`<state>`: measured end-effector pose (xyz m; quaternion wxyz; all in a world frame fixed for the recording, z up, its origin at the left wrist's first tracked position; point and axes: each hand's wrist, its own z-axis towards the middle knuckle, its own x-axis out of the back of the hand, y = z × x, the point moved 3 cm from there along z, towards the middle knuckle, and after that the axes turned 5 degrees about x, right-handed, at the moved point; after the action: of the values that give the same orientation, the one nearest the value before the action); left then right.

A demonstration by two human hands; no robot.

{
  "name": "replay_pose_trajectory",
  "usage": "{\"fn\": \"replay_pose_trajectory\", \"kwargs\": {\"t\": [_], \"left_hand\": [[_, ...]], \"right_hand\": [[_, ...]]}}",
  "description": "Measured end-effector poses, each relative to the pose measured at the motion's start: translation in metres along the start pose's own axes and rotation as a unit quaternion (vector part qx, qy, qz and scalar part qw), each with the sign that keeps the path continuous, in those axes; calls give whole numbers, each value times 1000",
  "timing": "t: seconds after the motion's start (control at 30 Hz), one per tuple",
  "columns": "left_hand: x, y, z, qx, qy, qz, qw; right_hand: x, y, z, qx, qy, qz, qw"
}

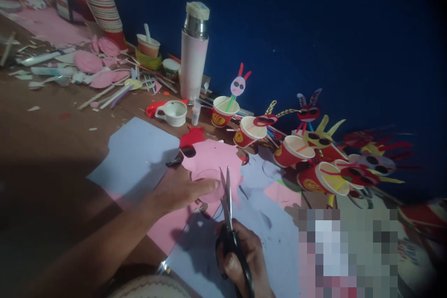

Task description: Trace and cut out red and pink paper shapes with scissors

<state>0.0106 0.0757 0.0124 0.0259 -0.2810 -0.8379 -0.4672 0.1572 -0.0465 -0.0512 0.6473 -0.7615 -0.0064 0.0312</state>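
My left hand [185,191] grips a jagged-edged sheet of pink paper [209,156] with the thumb on top; the fingers underneath are hidden. A round outline shows on the paper beside the thumb. In my right hand [249,249] is a pair of scissors [227,205] with black handles. Their blades point away from me, slightly apart, at the right side of the round outline. Beneath lie pale blue-white sheets [202,253] and more pink paper [165,223]. A red paper scrap [192,136] sits just beyond the pink sheet.
Paper cups [225,111] holding paper faces on straws line the right. A tall white flask [193,63] and a small white cup [172,113] stand behind the papers. Stacked cups [104,9] and pink scraps [87,62] lie at the left. A blurred patch [349,251] covers the lower right.
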Motion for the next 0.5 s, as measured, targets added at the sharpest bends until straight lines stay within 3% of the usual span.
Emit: {"fn": "replay_pose_trajectory", "kwargs": {"t": [0.5], "left_hand": [[3, 3, -7, 13, 43, 27, 999]], "right_hand": [[-1, 2, -1, 4, -7, 20, 1000]]}}
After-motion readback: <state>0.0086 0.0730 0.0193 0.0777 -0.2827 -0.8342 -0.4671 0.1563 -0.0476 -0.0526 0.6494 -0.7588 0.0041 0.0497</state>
